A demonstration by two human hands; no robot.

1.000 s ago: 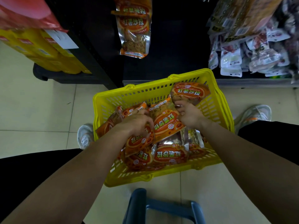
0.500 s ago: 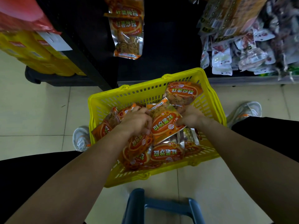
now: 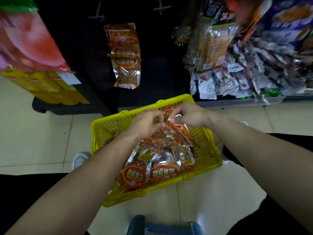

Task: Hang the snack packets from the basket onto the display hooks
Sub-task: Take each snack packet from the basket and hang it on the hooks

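Observation:
A yellow plastic basket (image 3: pixel 210 150) sits on the floor between my feet, holding several orange snack packets (image 3: pixel 149 172). Above its far end, my left hand (image 3: pixel 145 122) and my right hand (image 3: pixel 191 115) meet, both pinching the top of a small bunch of orange packets (image 3: pixel 171 133) that hangs down over the basket. On the dark display panel ahead, a few matching orange packets (image 3: pixel 126 63) hang one over another. Two bare metal hooks (image 3: pixel 160 7) stick out higher up on the panel.
Right of the panel, a rack is crowded with hanging clear and silver packets (image 3: pixel 237 68). Yellow packages (image 3: pixel 45 89) and a red bag (image 3: pixel 27 44) fill the shelf on the left. A blue stool edge (image 3: pixel 162 226) lies below the basket. My shoes flank the basket on a tiled floor.
Both hands rose out of the basket and came together over its far end, lifting a bunch of packets by their tops. The camera tilted up, showing more of the display.

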